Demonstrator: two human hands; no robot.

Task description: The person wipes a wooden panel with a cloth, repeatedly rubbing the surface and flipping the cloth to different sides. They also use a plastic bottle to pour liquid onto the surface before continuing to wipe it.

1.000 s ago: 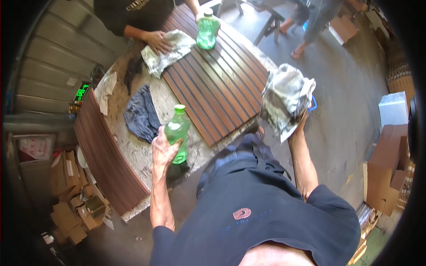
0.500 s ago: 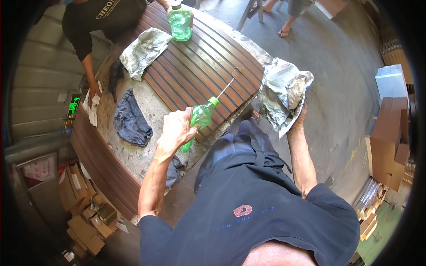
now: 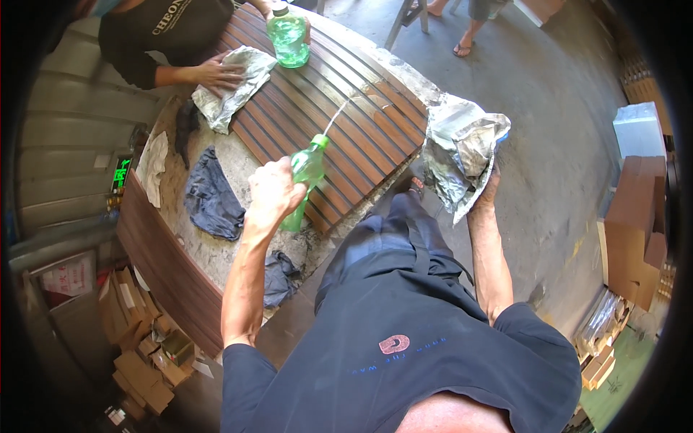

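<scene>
My left hand [image 3: 273,189] is closed around a green plastic bottle [image 3: 309,167], tilted with its cap end away from me. A thin stream of liquid runs from its cap onto the brown slatted wood panel [image 3: 325,151], leaving a wet patch near the panel's right end. At the panel's right edge my right hand [image 3: 486,191] grips a crumpled, stained pale rag [image 3: 465,148]; its fingers are largely hidden behind the cloth. Across the panel, a co-worker's hand [image 3: 220,74] presses on another pale rag [image 3: 245,83]. That person's other hand holds a second green bottle [image 3: 289,40].
Dark cloths [image 3: 213,191] lie on the worn worktop [image 3: 242,155] left of the panel. A brown board [image 3: 170,252] leans along the table's left side. Cardboard pieces [image 3: 141,382] lie at lower left; a cardboard box [image 3: 632,227] stands at right. Another person's foot [image 3: 463,49] shows beyond.
My left hand and the bottle have moved left, the liquid stream moving with them, and the wet patch has grown. The co-worker's hand has come from the table's left side onto the pale rag.
</scene>
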